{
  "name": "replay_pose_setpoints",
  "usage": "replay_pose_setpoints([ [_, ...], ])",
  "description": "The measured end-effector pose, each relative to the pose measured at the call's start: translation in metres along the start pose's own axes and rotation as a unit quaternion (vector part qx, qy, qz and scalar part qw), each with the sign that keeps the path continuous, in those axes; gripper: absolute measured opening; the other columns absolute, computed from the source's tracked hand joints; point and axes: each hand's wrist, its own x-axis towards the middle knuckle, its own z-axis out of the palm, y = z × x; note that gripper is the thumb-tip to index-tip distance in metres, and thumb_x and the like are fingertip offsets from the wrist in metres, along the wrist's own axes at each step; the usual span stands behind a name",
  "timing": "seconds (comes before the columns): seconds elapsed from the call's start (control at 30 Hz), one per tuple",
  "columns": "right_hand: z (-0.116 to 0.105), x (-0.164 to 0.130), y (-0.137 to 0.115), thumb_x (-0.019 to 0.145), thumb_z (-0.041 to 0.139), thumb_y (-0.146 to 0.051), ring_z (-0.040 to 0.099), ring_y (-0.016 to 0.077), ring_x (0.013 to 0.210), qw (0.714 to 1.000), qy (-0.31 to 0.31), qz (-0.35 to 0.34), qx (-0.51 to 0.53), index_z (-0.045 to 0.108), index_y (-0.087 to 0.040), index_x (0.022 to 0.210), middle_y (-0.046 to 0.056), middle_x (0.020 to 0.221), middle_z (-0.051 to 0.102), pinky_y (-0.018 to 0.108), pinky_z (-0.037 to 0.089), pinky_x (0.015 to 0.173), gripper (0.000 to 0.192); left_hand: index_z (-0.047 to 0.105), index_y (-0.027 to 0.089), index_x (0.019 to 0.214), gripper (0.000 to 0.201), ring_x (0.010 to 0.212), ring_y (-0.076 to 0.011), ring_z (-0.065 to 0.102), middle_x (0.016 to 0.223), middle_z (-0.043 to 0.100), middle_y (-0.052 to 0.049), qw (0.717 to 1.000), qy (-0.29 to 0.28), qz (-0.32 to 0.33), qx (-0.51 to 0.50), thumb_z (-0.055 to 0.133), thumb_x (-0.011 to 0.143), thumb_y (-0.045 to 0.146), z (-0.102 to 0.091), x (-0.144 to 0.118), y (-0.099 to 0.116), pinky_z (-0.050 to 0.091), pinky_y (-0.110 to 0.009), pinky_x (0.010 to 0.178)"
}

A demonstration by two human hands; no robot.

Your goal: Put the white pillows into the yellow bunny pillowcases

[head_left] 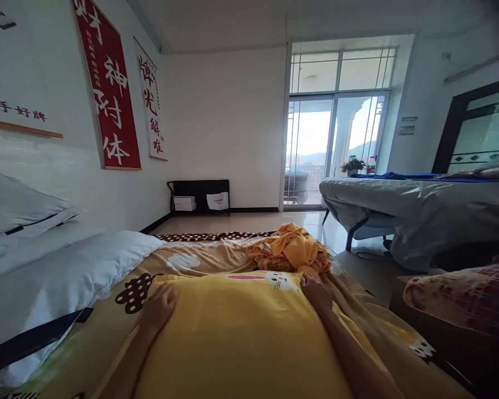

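Head view: a yellow pillow with a rabbit face is lying on the bed, pressed between the left hand at its left far corner and the right hand at its right far corner, both hands laid flat with fingers spread and nothing clasped. Since the cover is only pressed, not gripped, it could probably slide under the palms, and the crumpled orange cloth just beyond the right hand might be nudged toward the bed's edge.
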Motion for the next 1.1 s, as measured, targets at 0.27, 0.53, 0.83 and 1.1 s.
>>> replay_pose_setpoints([
  [0.27, -0.03, -0.082, -0.124, 0.098, 0.028, -0.03, 0.036, 0.021, 0.135, 0.974, -0.109, -0.195, 0.043, 0.047, -0.02, 0.138, 0.008, 0.143, 0.045, 0.042, 0.028, 0.11, 0.045, 0.032, 0.027, 0.146, 0.052, 0.14, -0.0208, 0.03, 0.151, 0.034, -0.004, 0.95, -0.032, 0.307, -0.043, 0.034, 0.093, 0.031, -0.015, -0.089, 0.135, 0.023, -0.048, 0.115],
  [0.53, -0.052, -0.139, -0.072, 0.097, 0.032, -0.049, 0.024, 0.0205, 0.141, 0.97, -0.095, -0.207, 0.081, 0.028, -0.029, 0.148, 0.001, 0.153, 0.027, 0.046, 0.024, 0.114, 0.055, 0.035, 0.032, 0.144, 0.051, 0.136, -0.0197, 0.035, 0.148, 0.039, -0.001, 0.958, 0.046, 0.28, -0.051, 0.035, 0.094, 0.043, 0.002, -0.124, 0.079, 0.026, -0.045, 0.115],
  [0.83, -0.031, -0.197, 0.028, 0.095, 0.028, -0.044, 0.031, 0.0264, 0.138, 0.993, 0.062, -0.102, -0.009, 0.011, -0.03, 0.152, 0.002, 0.153, 0.027, 0.052, 0.036, 0.105, 0.061, 0.017, 0.035, 0.149, 0.064, 0.137, -0.023, 0.035, 0.148, 0.038, 0.001, 0.967, 0.189, 0.171, 0.028, 0.038, 0.089, 0.035, 0.028, -0.174, 0.016, 0.031, -0.047, 0.109],
  [1.1, -0.028, -0.259, 0.102, 0.082, 0.038, -0.046, 0.051, 0.031, 0.12, 0.994, 0.094, -0.047, 0.038, 0.01, -0.046, 0.147, -0.01, 0.144, 0.041, 0.055, 0.051, 0.078, 0.071, 0.007, 0.039, 0.149, 0.074, 0.139, -0.0267, 0.031, 0.146, 0.041, 0.0, 0.96, 0.268, 0.078, 0.032, 0.042, 0.084, 0.035, 0.058, -0.231, -0.034, 0.028, -0.055, 0.108],
])
